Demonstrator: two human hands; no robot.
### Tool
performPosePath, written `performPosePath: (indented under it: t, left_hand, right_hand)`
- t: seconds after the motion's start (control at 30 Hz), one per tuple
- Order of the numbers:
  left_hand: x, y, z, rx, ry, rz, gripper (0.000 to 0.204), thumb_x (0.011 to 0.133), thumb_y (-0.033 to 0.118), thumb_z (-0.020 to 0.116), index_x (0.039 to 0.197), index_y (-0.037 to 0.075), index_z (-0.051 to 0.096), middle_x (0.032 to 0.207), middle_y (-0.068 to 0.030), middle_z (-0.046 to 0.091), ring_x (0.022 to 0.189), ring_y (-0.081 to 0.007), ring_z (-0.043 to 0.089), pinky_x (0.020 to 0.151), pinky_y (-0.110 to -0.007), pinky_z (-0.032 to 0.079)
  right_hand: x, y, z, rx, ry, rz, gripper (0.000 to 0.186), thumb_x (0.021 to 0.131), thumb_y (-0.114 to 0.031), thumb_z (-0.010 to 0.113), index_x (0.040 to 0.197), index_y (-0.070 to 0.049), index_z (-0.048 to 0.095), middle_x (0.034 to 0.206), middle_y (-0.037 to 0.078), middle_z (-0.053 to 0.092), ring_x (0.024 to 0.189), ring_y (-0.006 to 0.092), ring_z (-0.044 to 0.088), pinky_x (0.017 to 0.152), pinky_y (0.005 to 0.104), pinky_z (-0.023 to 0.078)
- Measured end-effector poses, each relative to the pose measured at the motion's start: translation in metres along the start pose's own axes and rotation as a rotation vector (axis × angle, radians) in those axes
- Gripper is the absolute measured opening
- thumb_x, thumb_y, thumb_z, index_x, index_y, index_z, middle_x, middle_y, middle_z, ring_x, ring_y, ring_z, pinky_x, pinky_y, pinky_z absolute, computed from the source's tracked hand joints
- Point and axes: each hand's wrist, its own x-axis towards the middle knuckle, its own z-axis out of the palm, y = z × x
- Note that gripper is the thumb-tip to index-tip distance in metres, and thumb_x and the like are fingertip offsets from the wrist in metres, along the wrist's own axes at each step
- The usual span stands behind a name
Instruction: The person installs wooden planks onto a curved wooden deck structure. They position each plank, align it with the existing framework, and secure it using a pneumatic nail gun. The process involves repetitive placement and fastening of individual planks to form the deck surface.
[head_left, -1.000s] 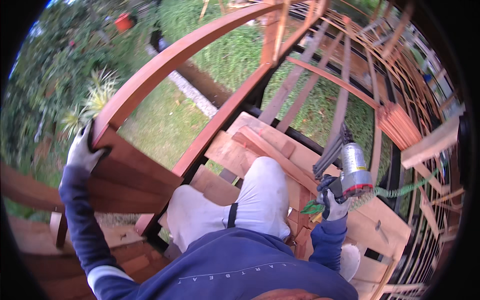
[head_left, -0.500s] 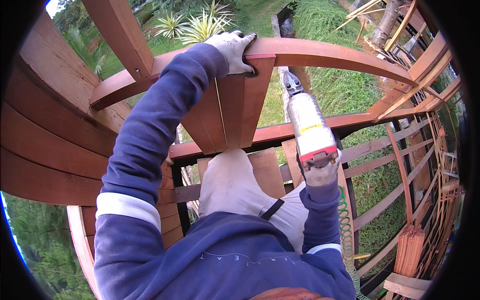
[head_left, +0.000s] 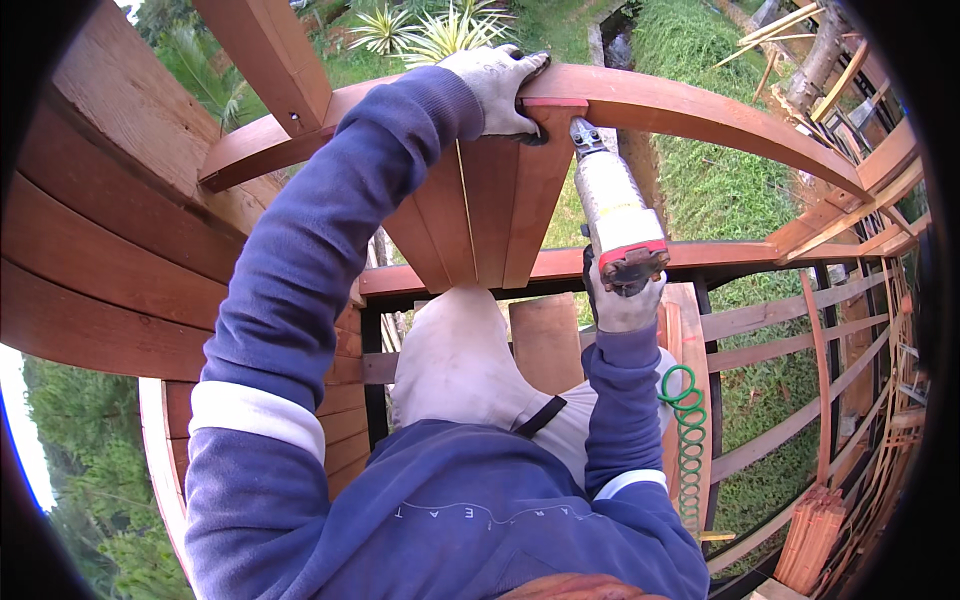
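In a pale glove with dark fingertips, my left hand [head_left: 500,90] is closed over the curved wooden rail [head_left: 700,98] and the top of a reddish-brown board [head_left: 541,185]. That board stands upright beside other wooden slats [head_left: 488,200], between the curved rail and a lower rail [head_left: 725,252]. My gloved right hand [head_left: 628,305] grips the handle of an air nail gun [head_left: 612,195], silver with a red band at its rear. The gun's nose meets the board's upper right edge, just under the curved rail. Most of the handle is hidden behind the gun's body.
A green coiled air hose [head_left: 690,440] hangs to the right of my right forearm. Curved plank cladding [head_left: 110,270] rises on the left, near a wooden post [head_left: 265,60]. A bundle of wood strips [head_left: 810,540] is at the lower right. Grass and a ditch [head_left: 617,45] lie beyond the rail.
My right hand has brought the nail gun up and left, so its nose is now at the board's top. The left hand keeps its hold on rail and board. The whole view has shifted slightly.
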Motion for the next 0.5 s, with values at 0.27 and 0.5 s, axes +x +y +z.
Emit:
performPosePath:
  t: [0.27, 0.5]
  left_hand:
    - [0.001, 0.003, -0.001, -0.012, -0.01, 0.004, 0.091, 0.07, 0.039, 0.077, 0.142, 0.001, 0.037, 0.125, -0.0248, 0.053, 0.111, -0.0374, 0.057, 0.097, -0.039, 0.046]
    - [-0.001, 0.001, -0.003, -0.055, -0.021, -0.017, 0.093, 0.068, 0.038, 0.078, 0.142, 0.003, 0.037, 0.13, -0.0216, 0.051, 0.115, -0.0377, 0.054, 0.103, -0.04, 0.042]
  right_hand:
    - [0.027, -0.01, -0.008, 0.066, -0.097, -0.015, 0.071, 0.064, -0.002, 0.081, 0.127, 0.003, 0.049, 0.084, 0.012, 0.065, 0.075, 0.0209, 0.067, 0.067, 0.0321, 0.055]
    - [-0.005, -0.005, -0.012, 0.728, 0.446, 0.594, 0.063, 0.069, -0.005, 0.08, 0.122, 0.0, 0.047, 0.097, 0.012, 0.06, 0.094, 0.0205, 0.063, 0.077, 0.0341, 0.056]
